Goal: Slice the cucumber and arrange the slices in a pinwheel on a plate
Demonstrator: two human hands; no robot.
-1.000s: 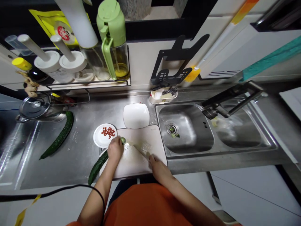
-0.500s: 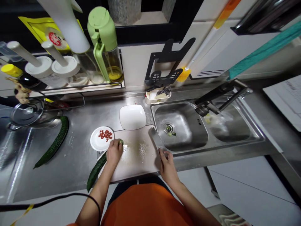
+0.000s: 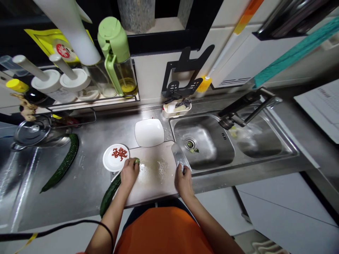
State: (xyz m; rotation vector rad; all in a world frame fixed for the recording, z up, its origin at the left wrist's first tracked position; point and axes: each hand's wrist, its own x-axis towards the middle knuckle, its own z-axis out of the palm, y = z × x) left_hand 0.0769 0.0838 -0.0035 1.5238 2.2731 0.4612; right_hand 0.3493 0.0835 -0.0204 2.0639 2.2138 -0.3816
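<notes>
My left hand [image 3: 129, 171] is closed over the upper part of a dark green cucumber [image 3: 109, 196]. One end pokes out past my fingers above the pale cutting board [image 3: 148, 190], while the rest runs down to the left under my wrist. My right hand [image 3: 184, 181] grips a kitchen knife at the right edge of the board. The wide blade [image 3: 179, 154] points away from me with its broad face showing, beside the sink; the handle is hidden in my fingers. Wet patches and small bits lie on the board between my hands.
A white plate of chopped red pieces [image 3: 107, 161] touches the board's left side. Behind the board sits a white square dish [image 3: 149, 132]. Another cucumber [image 3: 62, 167] lies at left. The sink [image 3: 212, 155] with green scraps and the faucet [image 3: 233, 113] are right.
My right hand has turned the knife, so its blade now shows more of its broad face and sits slightly further right. My left hand stays on the cucumber. The view has shifted slightly.
</notes>
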